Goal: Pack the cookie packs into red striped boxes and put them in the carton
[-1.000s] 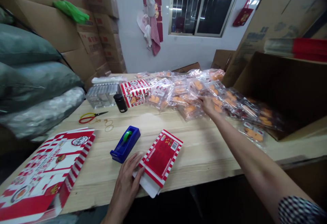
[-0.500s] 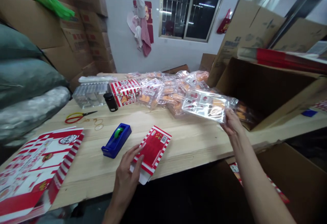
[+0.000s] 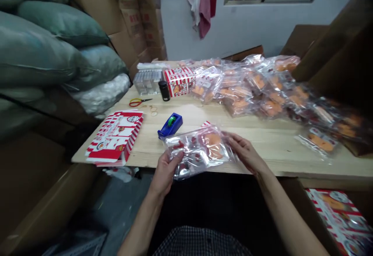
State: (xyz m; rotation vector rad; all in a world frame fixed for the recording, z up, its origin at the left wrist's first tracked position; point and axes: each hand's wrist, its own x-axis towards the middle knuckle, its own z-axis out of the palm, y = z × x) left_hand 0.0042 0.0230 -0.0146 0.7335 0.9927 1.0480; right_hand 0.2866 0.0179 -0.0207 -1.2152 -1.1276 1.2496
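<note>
Both hands hold a clear plastic packet (image 3: 198, 151) with orange pieces at its right end and red-printed sections at its left. My left hand (image 3: 167, 168) is closed on the left end, thumb on top. My right hand (image 3: 244, 151) pinches the right end. Just behind the packet, the red-and-white corner of a small box (image 3: 206, 123) peeks out; the rest is hidden, and whether a hand touches it I cannot tell. A blue tape dispenser (image 3: 171, 125) with green tape stands beyond the left end of the packet.
Similar packets (image 3: 271, 106) are heaped across the back and right of the table (image 3: 253, 131). At left lie flat red-and-white cartons (image 3: 116, 137) and scissors (image 3: 136, 102). A black jar (image 3: 164, 91), a striped box (image 3: 180, 81) and clear cases (image 3: 147, 81) stand behind. An open carton (image 3: 294, 205) sits below right.
My right hand has brought the packet from the right to the front middle. My left hand now grips its other end, and the small red box is mostly covered. The view has tilted down.
</note>
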